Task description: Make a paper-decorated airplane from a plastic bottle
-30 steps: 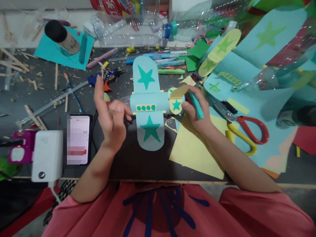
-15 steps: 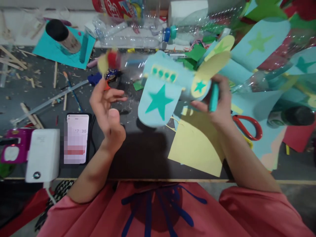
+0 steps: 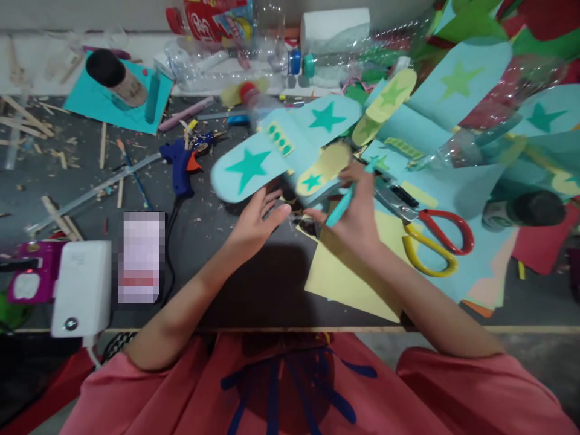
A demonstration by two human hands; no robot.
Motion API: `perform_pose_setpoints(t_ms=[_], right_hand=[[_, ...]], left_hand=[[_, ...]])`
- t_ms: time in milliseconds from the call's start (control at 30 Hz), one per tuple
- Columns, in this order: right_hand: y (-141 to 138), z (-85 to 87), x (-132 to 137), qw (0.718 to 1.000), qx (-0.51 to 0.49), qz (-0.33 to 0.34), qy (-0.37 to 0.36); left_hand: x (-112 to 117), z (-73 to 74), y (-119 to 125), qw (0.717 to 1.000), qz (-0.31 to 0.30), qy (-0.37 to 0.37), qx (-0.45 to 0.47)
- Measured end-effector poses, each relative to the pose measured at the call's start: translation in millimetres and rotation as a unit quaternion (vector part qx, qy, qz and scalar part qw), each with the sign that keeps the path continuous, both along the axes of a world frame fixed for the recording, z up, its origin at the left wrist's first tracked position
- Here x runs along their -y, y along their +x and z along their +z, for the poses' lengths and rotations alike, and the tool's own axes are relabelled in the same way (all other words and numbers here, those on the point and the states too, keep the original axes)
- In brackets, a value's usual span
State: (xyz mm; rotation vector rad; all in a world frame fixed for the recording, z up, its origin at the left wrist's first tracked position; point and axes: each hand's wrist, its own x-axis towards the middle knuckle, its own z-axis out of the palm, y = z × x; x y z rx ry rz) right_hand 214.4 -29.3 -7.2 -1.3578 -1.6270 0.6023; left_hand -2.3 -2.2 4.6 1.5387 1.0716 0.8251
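A model aeroplane (image 3: 296,148) made from a plastic bottle and light blue paper sits in front of me, its wings marked with teal stars and its tail piece (image 3: 324,169) pale yellow. My right hand (image 3: 357,211) is closed around a teal marker (image 3: 341,205), its fingertips at the tail end of the plane. Just below the near wing (image 3: 247,169) is my left hand (image 3: 258,223), thumb apart and fingers stretched; some fingertips go behind the plane. The propeller at the nose (image 3: 247,90) is blurred. Scissors (image 3: 437,241) with red and yellow handles lie right of my right hand.
A blue glue gun (image 3: 179,166), a phone (image 3: 140,257) and a white power bank (image 3: 81,287) are on the left. Yellow paper (image 3: 357,278) lies beneath my right forearm. Another star-marked paper plane (image 3: 408,130) stands behind at right. Plastic bottles (image 3: 226,69) line the back.
The plane has turned, its near wing swinging left and the far wing coming into view. My left hand has moved right to the near wing; my right hand has shifted left, uncovering the scissors.
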Motion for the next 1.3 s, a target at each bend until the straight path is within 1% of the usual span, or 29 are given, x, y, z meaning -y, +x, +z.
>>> perform_pose_setpoints(t_ms=[33, 100, 167, 200, 267, 333, 367, 400, 433, 467, 500, 533, 567, 600, 633, 700, 800, 900, 1000, 1033, 1067, 1133, 1200, 1300], right_hand=[[-8.4, 0.9, 4.6, 1.0, -0.001, 0.015, -0.01], [-20.3, 5.1, 11.6, 0.995, 0.006, 0.096, -0.024], [-24.9, 11.4, 15.1, 0.984, 0.015, 0.174, -0.027], [-24.8, 14.9, 15.8, 0.979, 0.015, 0.203, -0.024], [-20.8, 21.4, 16.3, 0.97, 0.016, 0.241, -0.017], [-12.6, 25.8, 17.0, 0.965, 0.033, 0.26, -0.011], [-6.8, 26.9, 17.7, 0.965, 0.052, 0.256, 0.0], [0.4, 27.3, 18.5, 0.968, 0.077, 0.237, 0.017], [8.8, 26.9, 19.4, 0.973, 0.111, 0.199, 0.039], [18.4, 25.8, 20.2, 0.976, 0.149, 0.142, 0.067], [28.6, 24.1, 20.7, 0.974, 0.198, 0.073, 0.082], [38.9, 21.9, 20.7, 0.963, 0.254, -0.002, 0.087], [48.7, 19.3, 20.3, 0.948, 0.302, -0.055, 0.079], [57.5, 16.6, 19.4, 0.937, 0.334, -0.087, 0.058], [64.7, 13.9, 18.0, 0.928, 0.355, -0.1, 0.04], [73.9, 9.3, 14.3, 0.918, 0.384, -0.093, 0.019], [76.5, 6.5, 9.0, 0.905, 0.42, -0.075, 0.011], [73.4, 9.3, 6.4, 0.886, 0.46, -0.062, 0.018], [70.5, 14.2, 5.8, 0.857, 0.511, -0.056, 0.031], [70.1, 15.7, 5.3, 0.852, 0.52, -0.052, 0.027], [70.0, 16.9, 4.4, 0.851, 0.522, -0.042, 0.021], [71.1, 18.3, 1.0, 0.862, 0.507, -0.006, 0.008], [74.3, 18.6, -4.1, 0.873, 0.485, 0.046, 0.008], [81.7, 18.2, -11.2, 0.876, 0.47, 0.108, 0.018]], left_hand=[[0.6, -2.4, 1.2, 1.0, 0.007, -0.02, 0.022], [0.7, -6.2, 0.3, 0.998, 0.039, -0.037, 0.034], [0.4, -8.1, -2.2, 0.996, 0.075, -0.029, 0.03], [0.5, -8.4, -2.9, 0.995, 0.089, -0.023, 0.028], [1.1, -8.1, -2.2, 0.993, 0.111, -0.014, 0.027], [2.2, -7.5, 0.1, 0.991, 0.132, -0.014, 0.027], [2.6, -7.3, 1.0, 0.99, 0.14, -0.013, 0.028], [3.1, -7.2, 1.2, 0.989, 0.147, -0.009, 0.029], [3.4, -7.5, 0.5, 0.988, 0.151, -0.003, 0.031], [3.7, -7.9, -1.0, 0.988, 0.151, 0.004, 0.031], [4.0, -8.7, -3.3, 0.988, 0.149, 0.01, 0.028], [4.1, -9.7, -6.0, 0.989, 0.144, 0.016, 0.02], [4.0, -11.0, -8.8, 0.99, 0.137, 0.021, 0.009], [3.6, -12.5, -11.4, 0.991, 0.132, 0.027, -0.003], [2.7, -14.2, -13.5, 0.991, 0.129, 0.035, -0.013], [-0.8, -18.2, -16.0, 0.99, 0.127, 0.062, -0.018], [-10.9, -25.0, -17.3, 0.985, 0.136, 0.103, 0.007], [-25.6, -31.6, -22.2, 0.982, 0.144, 0.118, 0.027], [-41.1, -36.0, -32.6, 0.978, 0.151, 0.145, 0.017], [-45.3, -36.8, -36.1, 0.976, 0.149, 0.16, 0.01], [-48.5, -37.3, -38.8, 0.974, 0.147, 0.171, 0.004], [-51.3, -37.7, -41.1, 0.972, 0.141, 0.188, -0.004], [-49.7, -37.3, -39.1, 0.97, 0.137, 0.199, -0.005], [-44.6, -34.3, -34.3, 0.973, 0.121, 0.195, -0.018]])
